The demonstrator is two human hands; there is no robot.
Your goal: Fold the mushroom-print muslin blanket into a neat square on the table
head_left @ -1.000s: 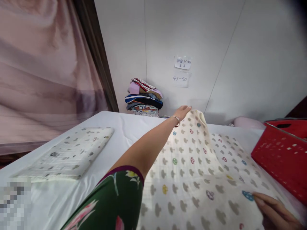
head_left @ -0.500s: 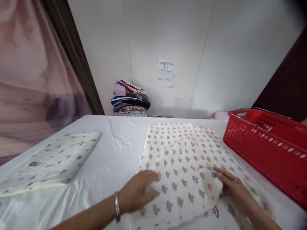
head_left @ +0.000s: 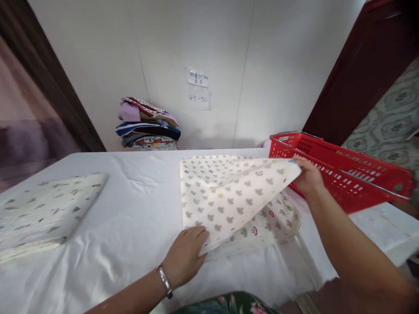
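Observation:
A white cloth [head_left: 231, 198] printed with grey and a few coloured mushroom shapes lies partly folded on the white-covered table. My right hand [head_left: 309, 176] pinches its right corner and holds it raised, so the upper layer slants up off the layers beneath. At the near left corner, my left hand [head_left: 188, 253] grips the edge of the same cloth, low by the table; a silver bracelet is on that wrist. Under the lifted layer, the lower layers show at the right with a rounded folded end.
To the left lies a folded cream cloth [head_left: 52, 209] with leaf-like prints. A red plastic basket [head_left: 340, 174] stands at the right edge. Behind the table is a stack of folded fabrics [head_left: 149, 124], with paper notes [head_left: 198, 89] on the wall.
My right hand has lifted the cloth's corner up and away from me. My left hand has closed on the near left corner. The view has turned right.

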